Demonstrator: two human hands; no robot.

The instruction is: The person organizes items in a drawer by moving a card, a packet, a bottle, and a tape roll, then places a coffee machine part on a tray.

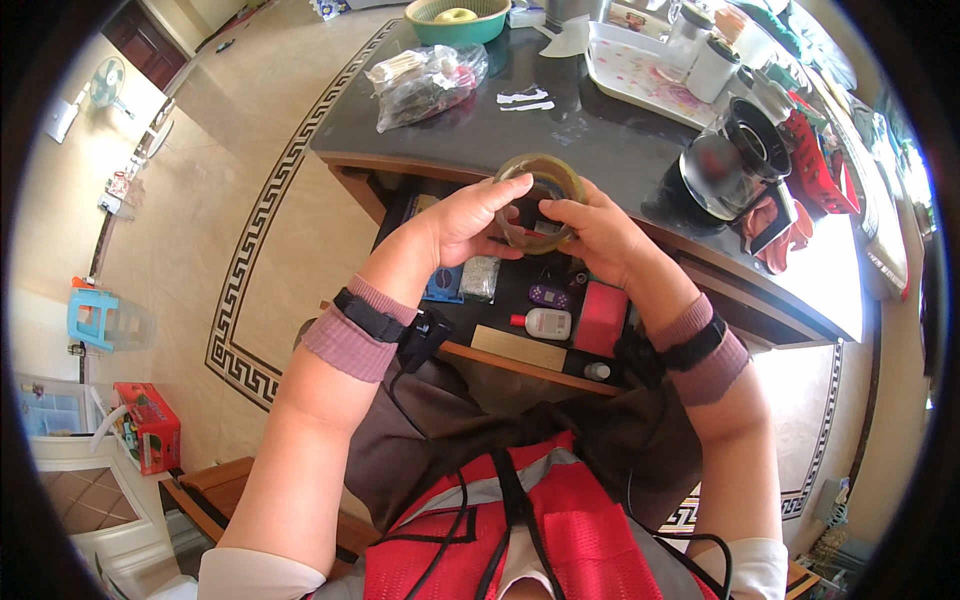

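Note:
Between my left hand (476,221) and my right hand (604,232) is a roll of clear yellowish packing tape (537,162), held with its open ring facing up. My left thumb lies over its left rim and my right fingers grip its right side. The roll is above an open drawer (517,360) of the dark-topped desk. Inside the drawer are a white bottle with a red cap (548,324), a purple handheld game console (548,296), a red flat box (601,318), a blue item (445,283) and a clear packet (480,277).
On the desktop (600,139) are a plastic bag of items (429,86), white paper scraps (525,99), a floral tray (637,71), a green basket (459,28), a blender jug (724,169) and a red basket (814,161). A blue stool (93,318) stands far left.

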